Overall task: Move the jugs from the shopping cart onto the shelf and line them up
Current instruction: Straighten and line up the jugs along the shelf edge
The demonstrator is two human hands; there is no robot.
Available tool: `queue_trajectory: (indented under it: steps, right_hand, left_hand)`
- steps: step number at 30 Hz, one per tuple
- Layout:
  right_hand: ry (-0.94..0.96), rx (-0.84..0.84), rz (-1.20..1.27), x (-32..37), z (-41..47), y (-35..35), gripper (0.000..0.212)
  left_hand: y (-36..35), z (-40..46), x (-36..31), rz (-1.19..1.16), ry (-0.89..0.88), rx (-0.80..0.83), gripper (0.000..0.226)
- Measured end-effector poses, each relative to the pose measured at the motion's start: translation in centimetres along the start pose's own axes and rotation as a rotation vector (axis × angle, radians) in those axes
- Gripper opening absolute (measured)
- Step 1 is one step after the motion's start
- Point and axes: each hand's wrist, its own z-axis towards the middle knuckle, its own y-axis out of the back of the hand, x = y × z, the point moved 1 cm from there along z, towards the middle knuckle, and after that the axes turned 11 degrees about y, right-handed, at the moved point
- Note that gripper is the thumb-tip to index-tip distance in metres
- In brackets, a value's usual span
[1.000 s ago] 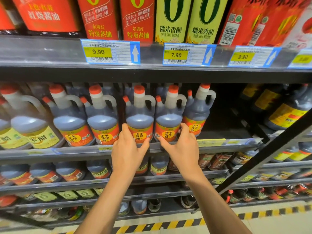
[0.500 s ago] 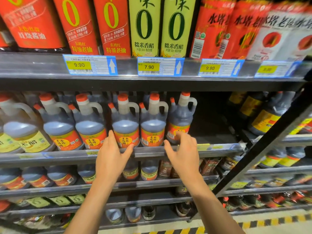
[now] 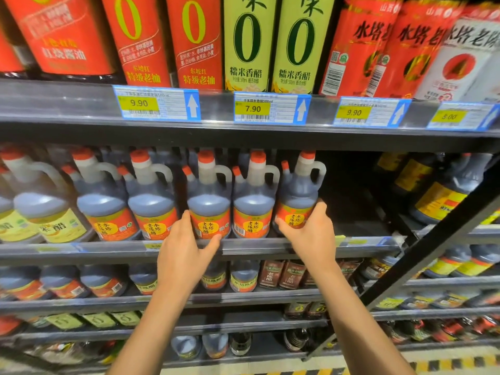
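Both hands are up at the shelf (image 3: 270, 246) in a shop. A row of jugs (image 3: 151, 204) stands along its front edge, each with dark brown liquid inside, a red cap, a loop handle and a red and yellow label. The right hand (image 3: 311, 236) grips the last jug (image 3: 299, 196) at the right end of the row. Its thumb lies across the front of the label and a finger curls round the right side of the jug, down low near the bottom. This jug stands upright and sits a little further back than its neighbours. To its right the shelf is dark. The left hand (image 3: 184, 255) is loose and holds nothing. Its fingers are fairly straight, pointing up at the label of the middle jug (image 3: 209, 201), and its thumb reaches across the shelf's front edge just under that jug. One more jug stands between the two hands. At the far left of the row stand jugs with yellow labels (image 3: 51, 215). On the shelf above are tall red bottles (image 3: 135, 39) and green bottles (image 3: 251, 41), with blue and yellow price tags (image 3: 158, 104) under them. More bottles fill the lower shelves (image 3: 243, 297).
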Motion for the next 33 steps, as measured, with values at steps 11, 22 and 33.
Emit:
queue_trajectory:
  steps: [11,22,33]
  right_hand:
    - [0.093,0.024,-0.014,0.1,-1.7,1.1,0.084]
    - [0.085,0.034,-0.038,0.3,-1.9,1.2,0.087]
    - [0.071,0.044,-0.021,0.5,-1.9,1.4,0.083]
  left_hand:
    - [-0.3,0.1,-0.6,-0.014,0.039,-0.035,0.074]
    - [0.0,-0.2,-0.4,-0.043,0.003,-0.025,0.067]
    - [0.1,-0.3,-0.5,-0.062,0.037,-0.02,0.07]
